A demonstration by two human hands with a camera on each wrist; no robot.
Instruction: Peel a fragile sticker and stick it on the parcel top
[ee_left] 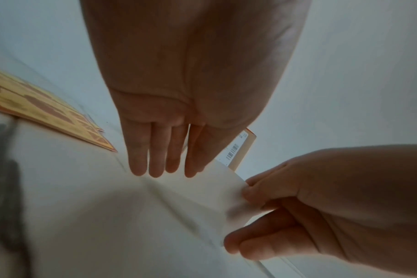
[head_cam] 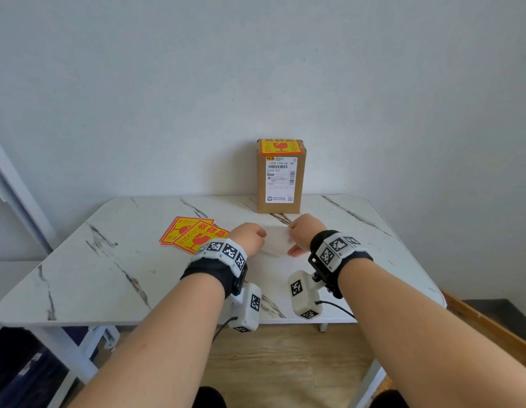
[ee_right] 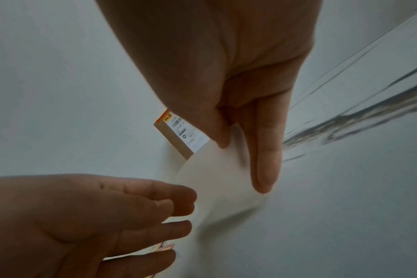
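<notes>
Head view: right fingers pinching white sheet

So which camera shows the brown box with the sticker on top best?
The head view: the whole parcel stands upright at the table's back edge, sticker on top. The left wrist view shows only a sliver behind the fingers; the right wrist view shows one labelled corner.

The white shipping label on the parcel is showing "1028 1045-00 108" above a barcode, and "1045" lower down; its smaller print is staying unreadable.
</notes>
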